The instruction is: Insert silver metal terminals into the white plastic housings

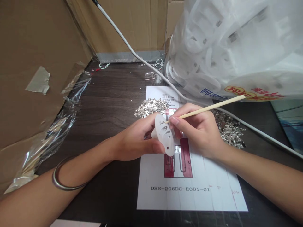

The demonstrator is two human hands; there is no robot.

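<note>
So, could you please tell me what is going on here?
A person's left hand holds a white, rounded, plastic-looking part, tilted, with small shiny metal pieces on it. The right hand holds a thin, pale wooden stick, its tip at the part, near the uppermost piece. A white printed paper sheet lies beneath. One heap of small silvery metal parts lies beyond the left hand, another heap beside the right.
</note>
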